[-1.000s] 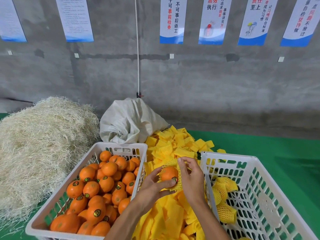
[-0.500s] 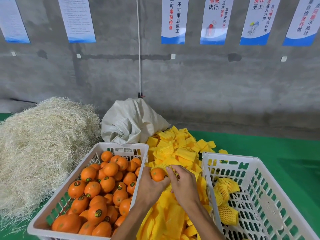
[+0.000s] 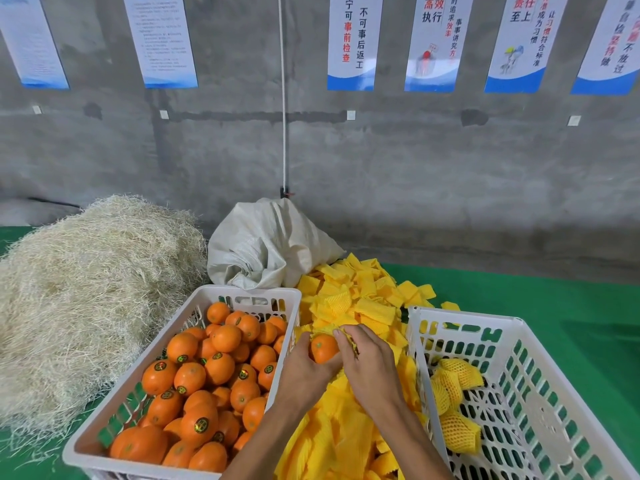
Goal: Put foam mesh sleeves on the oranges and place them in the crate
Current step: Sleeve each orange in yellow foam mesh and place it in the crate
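Between the two crates, over the sleeve pile (image 3: 349, 441), both hands work one orange (image 3: 323, 347).

Left to right:
- Straw heap (image 3: 86, 299) far left, untouched.
- Left crate (image 3: 242, 292) full of bare, stickered oranges.
- Left hand (image 3: 304, 372) cups the orange from below and the left, fingers curled round it.
- Right hand (image 3: 369, 365) pinches a yellow sleeve (image 3: 348, 336) at the orange's top right edge; sleeve looks only started, most of the fruit bare.
- Right crate (image 3: 460, 318) holds a few sleeved oranges (image 3: 453, 407) at its left wall; otherwise mostly bare floor.

Doing the step well, as I judge it: keep the left hand firm and low so the fruit cannot roll; stretch the sleeve mouth wide with the right fingers before drawing it down; pull evenly round, not from one side, or the foam may bunch or tear. Seat it past the widest part before letting go.

Hard to make out:
- How far the sleeve wraps behind the orange: hidden by the right fingers.
- Left fingertips sit under the fruit, unseen.
- Near ends of both crates cut off by the frame.
- Exact count of sleeved oranges is unclear.
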Available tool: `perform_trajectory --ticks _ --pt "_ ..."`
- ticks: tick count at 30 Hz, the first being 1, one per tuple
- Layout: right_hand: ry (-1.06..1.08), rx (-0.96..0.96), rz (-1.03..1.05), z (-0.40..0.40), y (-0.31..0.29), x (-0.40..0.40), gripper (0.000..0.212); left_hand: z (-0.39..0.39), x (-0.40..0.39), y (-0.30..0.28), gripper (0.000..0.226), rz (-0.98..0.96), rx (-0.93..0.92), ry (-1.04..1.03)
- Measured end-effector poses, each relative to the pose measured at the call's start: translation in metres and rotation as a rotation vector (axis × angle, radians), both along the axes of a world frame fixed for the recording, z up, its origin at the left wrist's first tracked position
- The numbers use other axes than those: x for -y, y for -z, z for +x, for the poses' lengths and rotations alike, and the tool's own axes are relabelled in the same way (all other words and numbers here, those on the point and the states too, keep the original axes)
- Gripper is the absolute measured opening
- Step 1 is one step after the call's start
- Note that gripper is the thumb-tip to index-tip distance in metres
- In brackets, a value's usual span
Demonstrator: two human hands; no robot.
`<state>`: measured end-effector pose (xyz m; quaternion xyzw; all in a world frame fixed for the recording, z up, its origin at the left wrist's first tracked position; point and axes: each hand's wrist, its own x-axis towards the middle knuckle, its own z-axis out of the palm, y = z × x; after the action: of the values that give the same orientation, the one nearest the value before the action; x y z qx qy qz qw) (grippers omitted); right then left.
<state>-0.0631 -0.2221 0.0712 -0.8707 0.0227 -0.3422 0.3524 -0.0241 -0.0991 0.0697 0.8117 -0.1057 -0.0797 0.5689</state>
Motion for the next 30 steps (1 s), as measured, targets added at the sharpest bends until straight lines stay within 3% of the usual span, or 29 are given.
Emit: perform_trajectory --ticks 3,6,8,10,12,15,18,20,22,27,30 --pt "0.090 0.094 -0.262 0.000 0.002 -0.005 0.019 0.002 -0.001 -0.004 0.065 0.196 0.038 -0.055" --pt "0.164 0.146 -0.503 0.000 0.002 -0.014 0.029 0.003 -0.001 -0.001 0.040 0.206 0.120 -0.098" --pt "0.134 0.171 -0.542 0.001 0.003 -0.017 0.029 0.004 -0.003 0.002 0.025 0.204 0.241 -0.105" --pt "0.048 0.155 -0.452 0.002 0.002 -0.014 0.027 0.008 -0.004 0.003 0.018 0.169 0.296 -0.100" --pt "-0.014 0.089 -0.274 0.002 0.000 -0.009 0.035 0.011 -0.005 -0.001 0.026 0.098 0.249 -0.074" --pt "-0.097 0.025 0.136 0.002 -0.004 -0.003 0.046 0.013 -0.006 -0.007 0.045 -0.106 0.050 0.044" --pt "-0.122 -0.011 0.512 0.002 -0.007 0.006 0.041 0.012 -0.011 -0.009 0.040 -0.398 -0.201 0.140" --pt "-0.100 0.006 0.551 0.001 -0.005 0.011 0.024 0.011 -0.012 -0.008 0.040 -0.601 -0.324 0.165" --pt "-0.091 -0.016 0.559 -0.001 -0.003 0.013 0.024 0.010 -0.012 -0.007 0.037 -0.735 -0.382 0.154" --pt "-0.156 -0.183 0.751 -0.004 -0.001 0.008 0.061 0.007 -0.016 -0.014 0.048 -0.882 -0.516 0.409" --pt "-0.075 -0.223 0.807 -0.003 0.002 0.008 0.079 0.009 -0.016 -0.011 0.051 -0.993 -0.677 0.414"
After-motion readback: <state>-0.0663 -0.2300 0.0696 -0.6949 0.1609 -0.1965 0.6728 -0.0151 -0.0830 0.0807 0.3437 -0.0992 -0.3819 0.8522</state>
